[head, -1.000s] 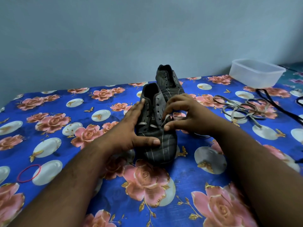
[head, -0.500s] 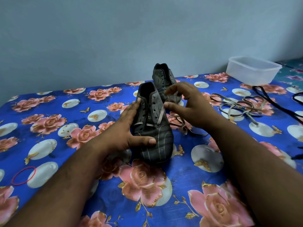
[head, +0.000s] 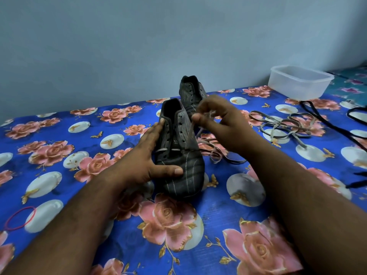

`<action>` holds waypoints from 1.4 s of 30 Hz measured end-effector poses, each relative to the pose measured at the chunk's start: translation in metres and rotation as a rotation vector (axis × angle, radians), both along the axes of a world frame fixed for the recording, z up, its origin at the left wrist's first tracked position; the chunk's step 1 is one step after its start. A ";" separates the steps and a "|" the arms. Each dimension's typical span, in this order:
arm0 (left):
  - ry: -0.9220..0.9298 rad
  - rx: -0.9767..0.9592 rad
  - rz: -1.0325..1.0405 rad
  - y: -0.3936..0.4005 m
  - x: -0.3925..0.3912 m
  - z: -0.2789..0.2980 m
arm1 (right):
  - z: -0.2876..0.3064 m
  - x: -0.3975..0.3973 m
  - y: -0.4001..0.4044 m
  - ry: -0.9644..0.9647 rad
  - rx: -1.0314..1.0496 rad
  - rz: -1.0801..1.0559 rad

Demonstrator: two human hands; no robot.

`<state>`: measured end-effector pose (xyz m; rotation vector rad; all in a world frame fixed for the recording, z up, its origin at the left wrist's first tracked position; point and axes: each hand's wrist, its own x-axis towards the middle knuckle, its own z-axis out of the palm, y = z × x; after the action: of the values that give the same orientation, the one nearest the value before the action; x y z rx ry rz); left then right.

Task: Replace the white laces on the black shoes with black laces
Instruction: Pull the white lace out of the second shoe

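Observation:
A black striped shoe stands toe toward me on the flowered cloth. My left hand rests against its left side, fingers straight, thumb across the toe. My right hand pinches the white lace, which runs taut from a low eyelet up to my fingers; its loose end lies coiled right of the shoe. The second black shoe stands behind, its eyelets bare. Another white lace lies loose at the right. Black laces trail along the far right.
A clear plastic tub sits at the back right corner by the wall. A red rubber band lies at the left near edge. The blue flowered cloth covers the whole surface.
My right hand has risen from the shoe's lower eyelets and drawn the white lace up and back out of the eyelets. My left hand has stayed on the shoe.

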<state>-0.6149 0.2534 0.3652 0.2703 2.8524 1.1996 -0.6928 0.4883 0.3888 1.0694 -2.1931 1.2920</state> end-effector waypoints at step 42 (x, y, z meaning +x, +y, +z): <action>-0.001 -0.035 -0.006 -0.001 0.001 0.001 | -0.003 -0.007 0.003 -0.012 -0.045 -0.130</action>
<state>-0.6144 0.2524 0.3667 0.2771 2.8664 1.1470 -0.6995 0.4916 0.3859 0.8885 -2.1926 1.2870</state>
